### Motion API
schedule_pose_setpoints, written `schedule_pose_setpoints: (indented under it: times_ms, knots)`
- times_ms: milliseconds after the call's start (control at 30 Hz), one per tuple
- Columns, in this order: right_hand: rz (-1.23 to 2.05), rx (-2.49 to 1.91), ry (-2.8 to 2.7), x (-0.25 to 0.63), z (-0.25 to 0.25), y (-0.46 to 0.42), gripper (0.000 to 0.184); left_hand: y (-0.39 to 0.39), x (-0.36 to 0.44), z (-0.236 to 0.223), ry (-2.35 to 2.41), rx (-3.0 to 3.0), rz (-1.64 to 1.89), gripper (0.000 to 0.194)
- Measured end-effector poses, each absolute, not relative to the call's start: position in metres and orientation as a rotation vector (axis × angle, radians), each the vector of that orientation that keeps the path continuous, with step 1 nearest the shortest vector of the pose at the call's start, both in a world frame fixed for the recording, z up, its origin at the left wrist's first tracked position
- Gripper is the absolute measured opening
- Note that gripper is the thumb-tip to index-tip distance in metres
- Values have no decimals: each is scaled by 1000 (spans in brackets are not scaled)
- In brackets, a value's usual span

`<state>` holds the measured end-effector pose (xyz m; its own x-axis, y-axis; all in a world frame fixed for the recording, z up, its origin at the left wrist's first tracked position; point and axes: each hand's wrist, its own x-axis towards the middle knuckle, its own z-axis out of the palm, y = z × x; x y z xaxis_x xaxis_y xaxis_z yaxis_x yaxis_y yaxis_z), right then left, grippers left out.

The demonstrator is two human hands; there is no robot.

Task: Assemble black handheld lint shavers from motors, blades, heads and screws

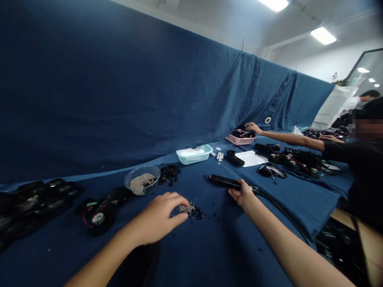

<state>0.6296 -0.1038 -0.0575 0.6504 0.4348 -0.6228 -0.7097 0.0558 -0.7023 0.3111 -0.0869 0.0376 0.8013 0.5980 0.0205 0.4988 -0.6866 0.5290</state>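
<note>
My right hand grips the rear part of a black corded electric screwdriver, its bit pointing left over the blue cloth. A cable runs from its back end toward the lower right. My left hand hovers at a small heap of screws, thumb and fingers curved but apart, with nothing visible between them. Small black parts lie against that heap. Behind the left hand stands a clear round bowl holding many more screws. A black housing with a motor and red wires rests left of this hand.
Black shells are piled at the far left. A light blue basket, white paper and a black housing lie further back. On the right, a co-worker's hand reaches into a pink basket, near several wired assemblies.
</note>
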Motion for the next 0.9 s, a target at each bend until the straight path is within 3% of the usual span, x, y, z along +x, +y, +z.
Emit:
schedule_pose_setpoints:
  times_ms: [100,333,700,900]
  knots:
    - [912,-1218,301,626,-56,-111,30,-68,374,27,649,2621,67,16]
    - [883,-1069,261,634,-50,-124,26,-47,451,-19,458,2736,-157,25]
    - [652,-830,192,670,-43,-153,24,62,484,-42,892,2473,279,31]
    - [670,-802,175,671,-39,-157,26,53,504,-29,807,2054,406,30]
